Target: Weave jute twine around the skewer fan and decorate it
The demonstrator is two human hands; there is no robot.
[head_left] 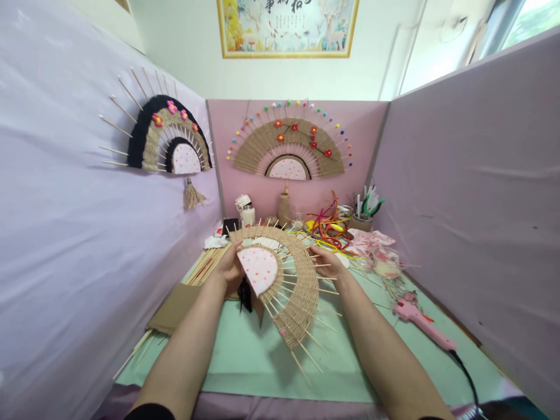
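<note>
A half-made woven fan (pixel 294 286) of tan twine on wooden skewers, with a pink dotted half-circle at its centre, is held up over the green mat (pixel 245 356). My left hand (pixel 230 268) grips the fan's left edge beside the pink centre, fingers closed on it. Gripping the woven band on the far side is my right hand (pixel 327 262), near the skewer tips. A black tassel (pixel 245 294) hangs under the fan.
A pink glue gun (pixel 417 318) with a black cord lies at right. Skewers (pixel 205 265) and brown card (pixel 172 308) lie at left. Coloured cords, a twine spool (pixel 284 209), a tool cup and a bottle crowd the back. Two finished fans hang on the partition walls.
</note>
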